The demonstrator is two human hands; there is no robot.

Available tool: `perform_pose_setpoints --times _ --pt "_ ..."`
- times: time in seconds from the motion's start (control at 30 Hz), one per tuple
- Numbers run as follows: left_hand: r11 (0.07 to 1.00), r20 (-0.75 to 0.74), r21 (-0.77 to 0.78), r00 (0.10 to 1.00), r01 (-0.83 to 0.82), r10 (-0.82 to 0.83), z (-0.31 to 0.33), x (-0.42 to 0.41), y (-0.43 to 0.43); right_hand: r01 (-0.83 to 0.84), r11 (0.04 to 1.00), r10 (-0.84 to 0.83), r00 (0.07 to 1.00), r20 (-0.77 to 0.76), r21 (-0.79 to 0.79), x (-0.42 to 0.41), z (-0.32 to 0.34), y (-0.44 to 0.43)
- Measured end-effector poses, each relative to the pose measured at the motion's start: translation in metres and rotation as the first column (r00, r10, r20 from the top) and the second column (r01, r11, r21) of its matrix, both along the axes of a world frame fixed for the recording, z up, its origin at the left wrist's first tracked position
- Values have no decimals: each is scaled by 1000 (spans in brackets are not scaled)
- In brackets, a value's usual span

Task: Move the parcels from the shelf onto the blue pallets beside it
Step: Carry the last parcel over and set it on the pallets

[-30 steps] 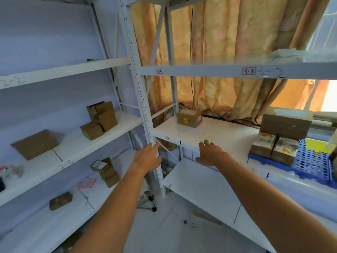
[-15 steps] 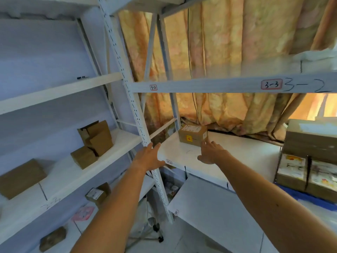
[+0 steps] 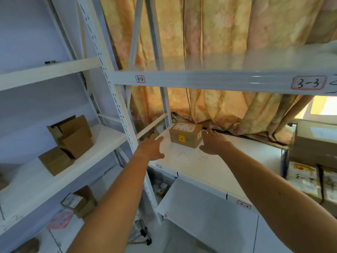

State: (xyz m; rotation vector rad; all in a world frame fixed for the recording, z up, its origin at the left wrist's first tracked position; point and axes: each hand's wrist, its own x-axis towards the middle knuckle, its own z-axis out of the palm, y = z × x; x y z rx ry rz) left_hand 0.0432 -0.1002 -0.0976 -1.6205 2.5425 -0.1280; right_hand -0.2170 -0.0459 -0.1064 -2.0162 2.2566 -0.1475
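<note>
Head view, parcel (image 3: 186, 135) lengthwise left-right, left hand (image 3: 150, 149), right hand (image 3: 216, 143) flanking, fingers (image 3: 157, 140) apart

- Warm daylight glows through the orange curtain (image 3: 218, 42) at the back, tinting the rear shelf amber.
- The window (image 3: 324, 105) strip at far right is blown out almost to white.
- The left shelving bay (image 3: 54, 73) sits cooler, bluish and dimmer.
- The beam labelled 3-3 (image 3: 237, 81) shows horizontal motion streaks, and the board above it looks ghosted.
- The stacked parcels (image 3: 306, 161) at the right edge are smeared and soft.
- The perforated upright (image 3: 116, 99) bows with wide-angle distortion.
- The brown parcel (image 3: 186, 135) mid-frame reads fairly sharp, with a faint soft shadow at its base.
</note>
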Motion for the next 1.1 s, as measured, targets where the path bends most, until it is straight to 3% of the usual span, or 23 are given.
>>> perform_pose_setpoints --times 0.47,0.77,0.93,1.1 --pt "969 -66 151 980 196 -188 -29 -21 -203 305 943 -301 952 -49 135 6 -18 -118" --pt "919 -45 234 948 317 -316 -52 -21 -279 477 856 -461 879 -121 199 27 -45 -159" --pt "901 -38 275 940 336 -339 -61 -37 -298 465 852 -462 884 -71 241 22 -52 -181" --pt "884 -147 258 920 391 -364 -88 -53 -327 422 865 -429 903 -40 271 7 -57 -206"
